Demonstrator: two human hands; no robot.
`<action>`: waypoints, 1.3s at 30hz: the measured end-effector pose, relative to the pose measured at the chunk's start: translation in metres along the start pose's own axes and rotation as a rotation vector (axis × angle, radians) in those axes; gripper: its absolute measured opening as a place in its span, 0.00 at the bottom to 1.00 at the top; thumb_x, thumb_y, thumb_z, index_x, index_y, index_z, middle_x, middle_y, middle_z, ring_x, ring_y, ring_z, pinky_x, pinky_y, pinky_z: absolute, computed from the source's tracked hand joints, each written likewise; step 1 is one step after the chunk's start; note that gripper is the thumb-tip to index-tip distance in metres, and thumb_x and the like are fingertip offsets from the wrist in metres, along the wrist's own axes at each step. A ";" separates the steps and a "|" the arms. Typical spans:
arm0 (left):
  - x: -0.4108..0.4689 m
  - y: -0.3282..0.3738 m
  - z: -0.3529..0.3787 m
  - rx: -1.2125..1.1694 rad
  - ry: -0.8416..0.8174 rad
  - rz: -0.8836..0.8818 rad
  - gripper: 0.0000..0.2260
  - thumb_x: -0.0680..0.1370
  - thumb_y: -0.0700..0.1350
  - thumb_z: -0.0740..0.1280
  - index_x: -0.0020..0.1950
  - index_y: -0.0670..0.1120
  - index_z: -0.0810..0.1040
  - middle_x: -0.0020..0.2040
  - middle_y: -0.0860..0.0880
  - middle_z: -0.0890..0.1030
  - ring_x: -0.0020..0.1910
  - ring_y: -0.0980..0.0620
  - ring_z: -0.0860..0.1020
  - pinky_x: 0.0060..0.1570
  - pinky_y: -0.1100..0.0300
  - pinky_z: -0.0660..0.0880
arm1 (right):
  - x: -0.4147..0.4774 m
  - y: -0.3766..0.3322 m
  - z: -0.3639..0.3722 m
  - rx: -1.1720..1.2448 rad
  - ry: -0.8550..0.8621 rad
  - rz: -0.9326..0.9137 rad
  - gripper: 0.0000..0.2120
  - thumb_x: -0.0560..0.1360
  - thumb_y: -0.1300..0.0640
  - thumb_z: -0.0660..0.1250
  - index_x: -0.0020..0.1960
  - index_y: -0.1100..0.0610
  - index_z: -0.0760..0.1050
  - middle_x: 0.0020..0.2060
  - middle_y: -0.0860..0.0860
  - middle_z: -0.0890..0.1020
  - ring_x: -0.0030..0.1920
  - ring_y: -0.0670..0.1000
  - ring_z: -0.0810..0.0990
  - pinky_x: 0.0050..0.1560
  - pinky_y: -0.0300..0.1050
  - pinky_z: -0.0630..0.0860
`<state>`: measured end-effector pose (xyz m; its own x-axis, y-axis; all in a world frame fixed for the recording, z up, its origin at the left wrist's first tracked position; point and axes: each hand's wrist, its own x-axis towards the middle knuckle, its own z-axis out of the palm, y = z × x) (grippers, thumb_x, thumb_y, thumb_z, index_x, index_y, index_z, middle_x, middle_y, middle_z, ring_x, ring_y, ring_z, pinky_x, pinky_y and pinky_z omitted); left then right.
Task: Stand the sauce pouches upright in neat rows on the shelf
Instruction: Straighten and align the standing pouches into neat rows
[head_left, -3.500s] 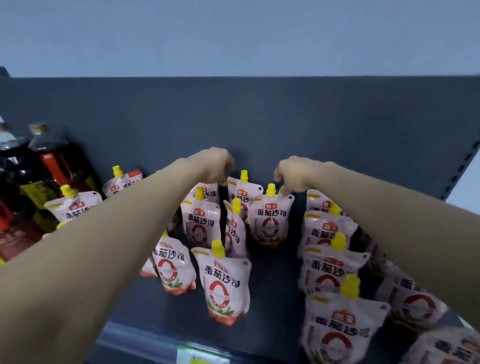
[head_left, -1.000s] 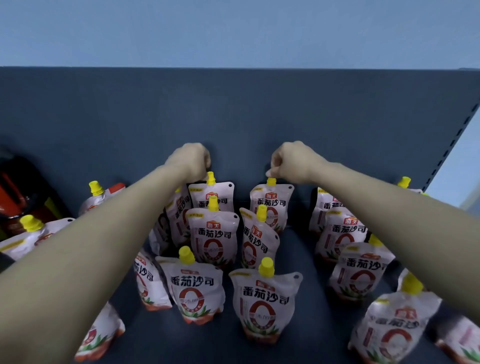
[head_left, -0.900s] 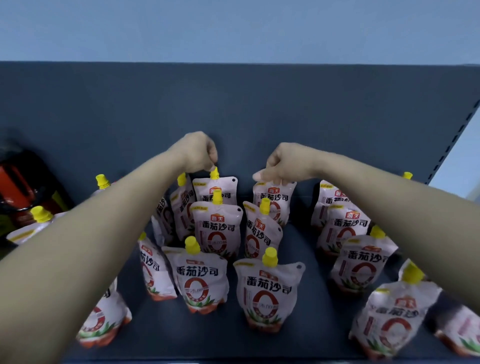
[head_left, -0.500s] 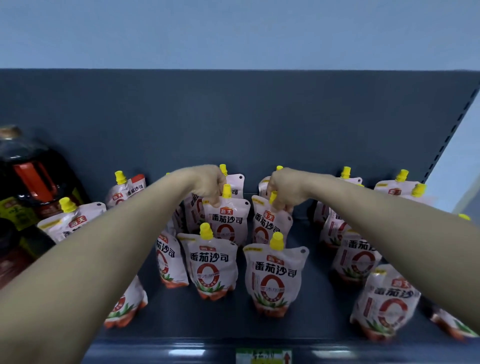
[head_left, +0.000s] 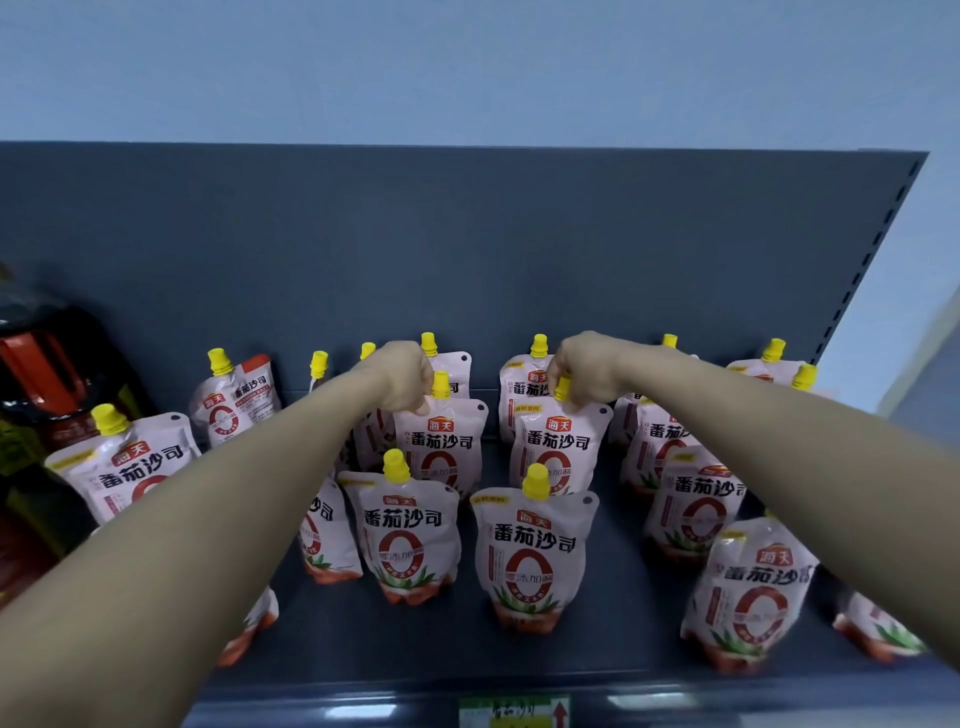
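Several white sauce pouches with yellow caps and red rings stand on the dark blue shelf (head_left: 613, 654). My left hand (head_left: 402, 376) pinches the top left corner of a second-row pouch (head_left: 444, 447), beside its cap. My right hand (head_left: 584, 371) grips the top of the neighbouring second-row pouch (head_left: 558, 452) at its cap. In front of them stand two upright pouches, one at the left (head_left: 408, 535) and one at the right (head_left: 532, 551). More pouches stand behind, at the left (head_left: 130, 462) and at the right (head_left: 753, 587). My forearms hide parts of the side pouches.
Dark bottles with red handles (head_left: 47, 374) stand at the far left. The shelf's back panel (head_left: 467, 249) rises behind the pouches, with a slotted upright at the right (head_left: 862, 265). A price label (head_left: 514, 712) sits on the shelf's front edge.
Both hands have come forward from the back-row pouches to the two second-row pouches and hold their tops. The view has pulled back and dropped lower.
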<state>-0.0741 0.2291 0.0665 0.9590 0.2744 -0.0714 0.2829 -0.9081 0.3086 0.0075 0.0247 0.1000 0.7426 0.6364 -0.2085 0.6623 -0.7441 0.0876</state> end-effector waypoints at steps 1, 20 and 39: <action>0.000 0.000 0.000 -0.003 0.001 -0.002 0.10 0.72 0.39 0.73 0.51 0.37 0.81 0.42 0.45 0.77 0.42 0.47 0.75 0.45 0.58 0.73 | 0.000 0.001 0.000 0.005 0.003 -0.001 0.15 0.74 0.58 0.71 0.60 0.53 0.79 0.58 0.53 0.79 0.51 0.53 0.75 0.47 0.40 0.70; -0.005 0.000 -0.002 0.006 -0.003 -0.044 0.09 0.71 0.39 0.73 0.50 0.39 0.81 0.41 0.46 0.77 0.42 0.47 0.74 0.43 0.60 0.71 | 0.008 0.002 0.005 0.110 0.025 -0.014 0.14 0.73 0.59 0.72 0.58 0.53 0.80 0.58 0.54 0.79 0.47 0.51 0.74 0.45 0.41 0.70; -0.013 -0.012 -0.004 0.019 0.012 -0.064 0.09 0.72 0.39 0.73 0.51 0.39 0.80 0.42 0.46 0.77 0.43 0.46 0.74 0.43 0.60 0.69 | 0.005 -0.009 0.008 0.100 0.054 0.012 0.14 0.74 0.62 0.69 0.59 0.54 0.79 0.59 0.56 0.78 0.48 0.54 0.76 0.41 0.42 0.76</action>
<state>-0.0900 0.2374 0.0672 0.9386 0.3357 -0.0790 0.3440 -0.8945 0.2856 0.0042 0.0332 0.0900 0.7564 0.6354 -0.1553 0.6421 -0.7666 -0.0087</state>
